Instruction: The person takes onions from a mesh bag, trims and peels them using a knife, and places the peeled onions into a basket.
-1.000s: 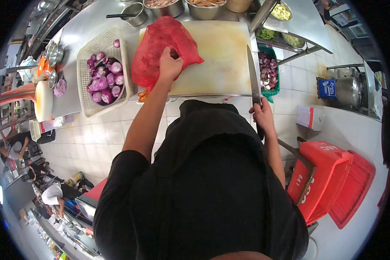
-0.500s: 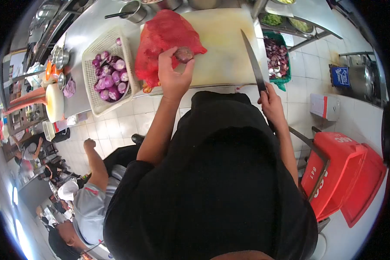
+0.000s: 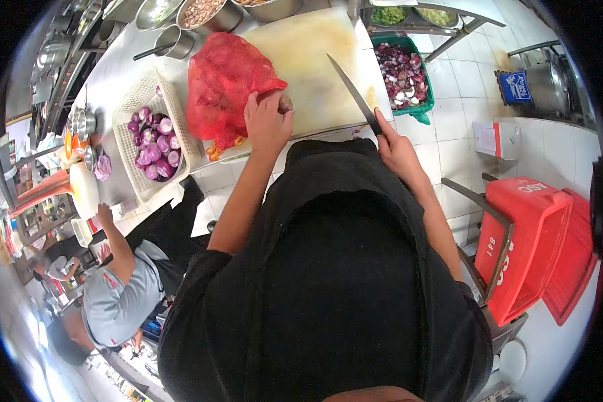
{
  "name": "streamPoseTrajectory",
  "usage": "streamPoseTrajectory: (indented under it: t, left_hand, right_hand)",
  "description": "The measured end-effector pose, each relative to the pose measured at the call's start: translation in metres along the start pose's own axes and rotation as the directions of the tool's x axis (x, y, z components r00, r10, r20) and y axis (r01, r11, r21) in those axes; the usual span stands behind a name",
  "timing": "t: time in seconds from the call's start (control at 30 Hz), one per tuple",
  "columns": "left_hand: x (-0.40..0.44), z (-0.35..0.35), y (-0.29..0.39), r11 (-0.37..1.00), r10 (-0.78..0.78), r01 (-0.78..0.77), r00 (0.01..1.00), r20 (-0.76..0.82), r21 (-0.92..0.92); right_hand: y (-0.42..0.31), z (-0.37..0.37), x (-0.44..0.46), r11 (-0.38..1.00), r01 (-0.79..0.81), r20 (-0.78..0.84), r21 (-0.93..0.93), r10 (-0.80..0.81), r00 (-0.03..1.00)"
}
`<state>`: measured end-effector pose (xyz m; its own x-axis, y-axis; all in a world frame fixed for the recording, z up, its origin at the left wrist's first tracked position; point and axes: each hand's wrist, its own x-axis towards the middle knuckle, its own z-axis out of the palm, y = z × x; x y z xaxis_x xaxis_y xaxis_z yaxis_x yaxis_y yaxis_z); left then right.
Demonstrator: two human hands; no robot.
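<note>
My left hand [image 3: 266,126] is closed on an unpeeled red onion [image 3: 286,104], mostly hidden behind the fingers. It is beside a red mesh bag [image 3: 224,87], whose contents are hard to see through the net. My right hand [image 3: 396,154] grips the black handle of a long kitchen knife [image 3: 350,87]; the blade points up and left over the cutting board [image 3: 315,43]. Left of the bag, a white plastic basket [image 3: 193,149] holds several peeled purple onions [image 3: 157,146].
Below the board's right side, a green crate [image 3: 425,63] contains onion skins. Metal pots [image 3: 211,23] line the counter's back. A red bin [image 3: 509,248] is to my right. At left, a person in a grey shirt [image 3: 117,295] is close by.
My left hand has turned, so its back now covers most of the onion. The knife and right hand have shifted left in view. The person in grey has moved and reaches toward the counter.
</note>
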<state>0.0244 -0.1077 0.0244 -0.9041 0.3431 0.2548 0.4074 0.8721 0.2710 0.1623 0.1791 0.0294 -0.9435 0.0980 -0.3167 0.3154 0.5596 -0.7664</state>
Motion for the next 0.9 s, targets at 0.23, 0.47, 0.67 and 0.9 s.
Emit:
streamPoseTrajectory:
  t: [0.23,0.47,0.67,0.9]
  left_hand:
    - [-0.021,-0.027,-0.007,0.996,-0.036,0.047,0.988,-0.15,0.07]
    - [-0.024,-0.062,-0.012,0.995,-0.088,0.072,0.967,-0.24,-0.074]
    - [0.001,-0.019,0.017,0.811,-0.21,0.209,0.976,0.062,-0.546]
    - [0.029,0.057,0.015,0.734,-0.16,0.262,0.964,0.215,-0.627]
  right_hand:
    - [0.008,-0.003,0.01,1.0,-0.025,-0.026,-0.002,0.025,0.999]
    - [0.011,-0.005,0.025,0.999,-0.013,0.003,-0.029,0.013,1.0]
    - [0.001,-0.008,0.036,0.978,-0.029,0.024,-0.208,0.034,0.999]
    - [-0.003,0.003,0.025,0.986,0.099,0.058,-0.131,-0.092,0.994]
